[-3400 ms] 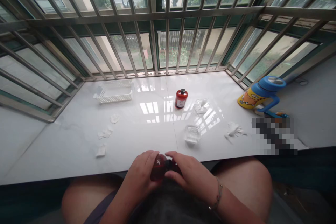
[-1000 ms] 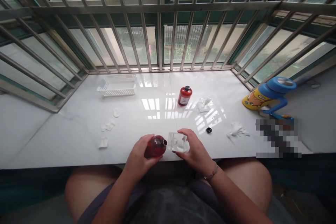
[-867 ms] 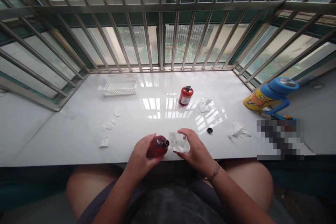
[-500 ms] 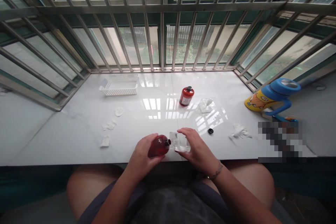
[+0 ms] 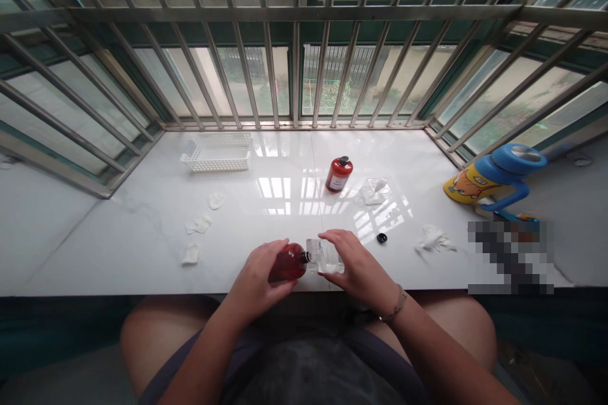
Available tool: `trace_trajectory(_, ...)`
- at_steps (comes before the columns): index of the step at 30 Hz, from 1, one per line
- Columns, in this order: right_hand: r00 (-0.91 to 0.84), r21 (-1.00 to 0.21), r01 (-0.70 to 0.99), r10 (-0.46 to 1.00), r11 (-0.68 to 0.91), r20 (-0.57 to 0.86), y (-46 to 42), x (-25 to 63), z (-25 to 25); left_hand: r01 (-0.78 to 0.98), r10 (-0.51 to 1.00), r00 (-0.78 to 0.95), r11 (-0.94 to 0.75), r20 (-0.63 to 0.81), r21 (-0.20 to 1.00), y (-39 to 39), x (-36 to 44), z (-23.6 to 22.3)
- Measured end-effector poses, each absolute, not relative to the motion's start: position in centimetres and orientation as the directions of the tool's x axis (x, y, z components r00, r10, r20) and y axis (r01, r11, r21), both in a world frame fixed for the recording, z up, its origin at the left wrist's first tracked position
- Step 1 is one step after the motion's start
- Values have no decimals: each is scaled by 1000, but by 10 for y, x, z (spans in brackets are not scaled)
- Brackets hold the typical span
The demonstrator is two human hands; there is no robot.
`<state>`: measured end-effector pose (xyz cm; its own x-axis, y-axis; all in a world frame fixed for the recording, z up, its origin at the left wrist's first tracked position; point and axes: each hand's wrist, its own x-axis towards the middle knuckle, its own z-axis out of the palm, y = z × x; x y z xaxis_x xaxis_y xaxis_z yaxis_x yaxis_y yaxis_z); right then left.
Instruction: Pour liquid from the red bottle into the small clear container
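My left hand (image 5: 259, 278) grips a small red bottle (image 5: 288, 262) that is tipped sideways, its open neck against a clear square container (image 5: 322, 255). My right hand (image 5: 357, 266) is wrapped round that container at the near edge of the white sill (image 5: 142, 247). The bottle's black cap (image 5: 380, 238) lies on the sill to the right of my right hand. A second red bottle (image 5: 339, 174) with a black cap stands upright farther back.
A white plastic basket (image 5: 217, 153) sits at the back left. Several white cotton pads (image 5: 199, 224) lie on the left, a crumpled white wad (image 5: 433, 240) on the right. Another clear container (image 5: 375, 190) rests beside the upright bottle. A blue and yellow jug (image 5: 494, 174) stands far right. Window bars close the back.
The cap came off the bottle and now lies on the sill. My right hand took the clear container and the left tilted the bottle until its neck met it.
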<state>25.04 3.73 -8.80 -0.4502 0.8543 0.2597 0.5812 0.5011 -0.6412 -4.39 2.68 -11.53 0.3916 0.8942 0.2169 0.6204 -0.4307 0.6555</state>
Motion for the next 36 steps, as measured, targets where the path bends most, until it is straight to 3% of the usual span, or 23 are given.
trace_trajectory(11,-456,-672,554,854,492,250,43,252,-85,583,890,420,-415,178,699,34,-47,-117)
trace_trajectory(19,-464,-670,556,852,492,242,43,251,-80,606,931,340,-325,134,726,36,-45,-122)
trace_trajectory(36,-497,-626,568,829,535,258,47,253,-74,576,911,391,-352,130,738,42,-42,-115)
